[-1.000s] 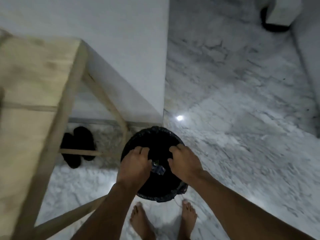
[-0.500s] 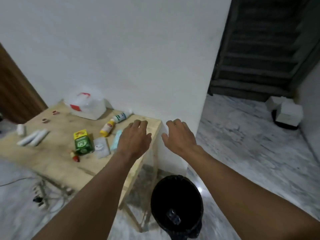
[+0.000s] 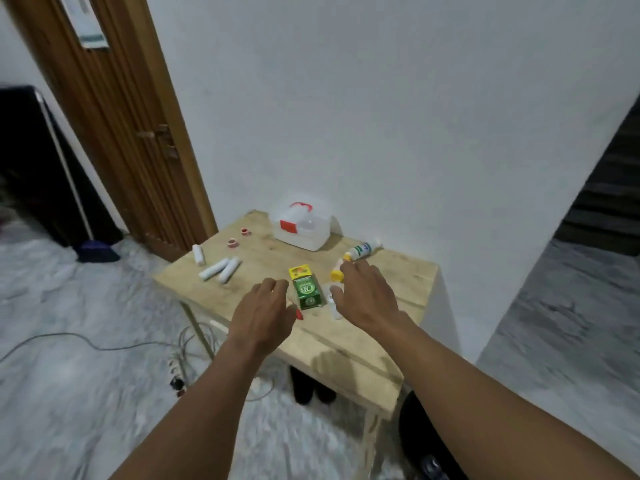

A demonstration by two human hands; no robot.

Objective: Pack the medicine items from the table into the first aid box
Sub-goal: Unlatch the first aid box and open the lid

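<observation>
A translucent white first aid box point(image 3: 302, 226) with red clasp and handle stands shut at the back of the wooden table point(image 3: 391, 355). A green and yellow medicine carton point(image 3: 305, 287) lies in the middle. Behind my right hand lie a yellow-capped bottle point(image 3: 337, 270) and a white bottle point(image 3: 363, 249). Three white rolls point(image 3: 219, 266) lie at the left, two small red-rimmed rings point(image 3: 238, 237) behind them. My left hand point(image 3: 265, 310) hovers open left of the carton, partly over a small red item point(image 3: 298, 314). My right hand point(image 3: 366, 295) hovers open to its right, over a pale packet.
A black bin point(image 3: 420, 441) stands on the marble floor below the table's right corner. Cables and a power strip point(image 3: 175, 370) lie under the table's left side. A wooden door point(image 3: 114, 109) is at the left, a white wall behind the table.
My view has swung up from the black bin to the table. Both hands left the bin's rim, let go of a small item there, and now hover over the table's items.
</observation>
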